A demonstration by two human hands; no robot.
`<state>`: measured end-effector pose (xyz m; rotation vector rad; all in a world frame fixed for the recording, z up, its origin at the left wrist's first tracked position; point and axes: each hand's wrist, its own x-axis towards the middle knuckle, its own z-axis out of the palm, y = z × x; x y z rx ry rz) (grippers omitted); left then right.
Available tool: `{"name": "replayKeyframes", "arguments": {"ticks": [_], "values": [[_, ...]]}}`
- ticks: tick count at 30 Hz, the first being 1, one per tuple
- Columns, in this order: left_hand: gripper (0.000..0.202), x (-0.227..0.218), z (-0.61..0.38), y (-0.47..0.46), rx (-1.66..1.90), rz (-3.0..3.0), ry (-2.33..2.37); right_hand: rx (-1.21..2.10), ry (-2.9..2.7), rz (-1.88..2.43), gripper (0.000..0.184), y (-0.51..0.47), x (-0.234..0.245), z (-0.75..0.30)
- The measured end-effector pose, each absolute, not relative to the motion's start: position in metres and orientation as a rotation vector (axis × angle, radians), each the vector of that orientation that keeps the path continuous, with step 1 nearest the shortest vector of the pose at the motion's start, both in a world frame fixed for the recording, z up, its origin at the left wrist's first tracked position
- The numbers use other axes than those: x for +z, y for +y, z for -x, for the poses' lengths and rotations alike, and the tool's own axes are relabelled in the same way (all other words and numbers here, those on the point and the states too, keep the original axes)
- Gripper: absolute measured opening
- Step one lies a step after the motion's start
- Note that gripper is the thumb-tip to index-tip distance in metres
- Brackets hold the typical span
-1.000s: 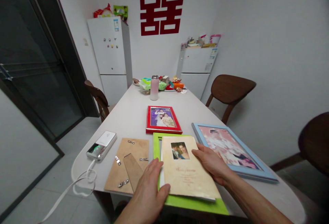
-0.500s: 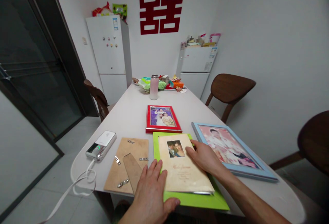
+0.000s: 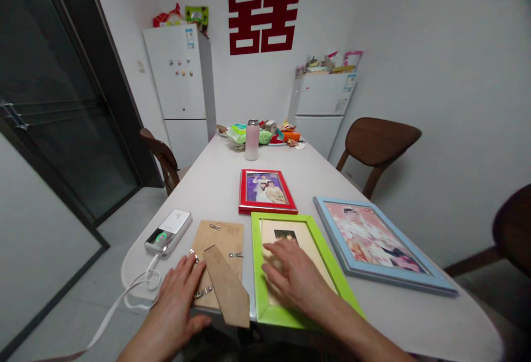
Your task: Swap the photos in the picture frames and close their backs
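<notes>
A green picture frame (image 3: pixel 265 313) lies at the table's near edge with a cream photo card (image 3: pixel 309 233) inside its opening. My right hand (image 3: pixel 292 273) is over the card, fingers apart and holding nothing; it hides much of the card's picture. To the left lies a wooden frame back (image 3: pixel 226 229) with metal clips and a brown stand leg (image 3: pixel 228 290) that sticks out past the table edge. My left hand (image 3: pixel 178 293) rests with spread fingers at the left side of this back, fingertips by a clip.
A red-framed photo (image 3: pixel 267 190) lies beyond the green frame, and a blue-framed photo (image 3: pixel 385 243) to the right. A power bank (image 3: pixel 168 233) with a white cable (image 3: pixel 124 290) sits at left. A pink bottle (image 3: pixel 251 140) stands farther back before packets (image 3: pixel 286 135).
The cream card now sits within the green frame's opening instead of on top. My left hand has moved left onto the wooden back, and my right hand has shifted left over the card.
</notes>
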<state>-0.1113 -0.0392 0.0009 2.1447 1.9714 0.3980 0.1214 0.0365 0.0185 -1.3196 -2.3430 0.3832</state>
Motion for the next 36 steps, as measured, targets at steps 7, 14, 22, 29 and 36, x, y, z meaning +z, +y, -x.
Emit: {"name": "replayKeyframes", "arguments": {"ticks": [7,14,22,29,36], "values": [[0.063,-0.004,0.125,-0.035,0.352,-2.117,2.033,0.480,-2.529,1.207,0.049,0.001,0.016,-0.054],[0.055,0.003,0.122,-0.035,0.832,-2.339,1.904,0.674,-2.333,1.056,0.056,0.003,0.029,-0.073],[0.056,0.015,0.029,-0.024,0.835,-2.378,1.638,0.597,-2.296,1.215,0.047,0.003,0.031,-0.168],[0.058,0.007,-0.007,-0.007,0.612,-2.361,1.627,0.513,-2.334,1.333,0.045,0.014,0.009,-0.205],[0.041,0.010,-0.008,-0.003,0.448,-2.330,1.634,0.430,-2.373,1.317,0.046,0.015,-0.004,-0.211]]}}
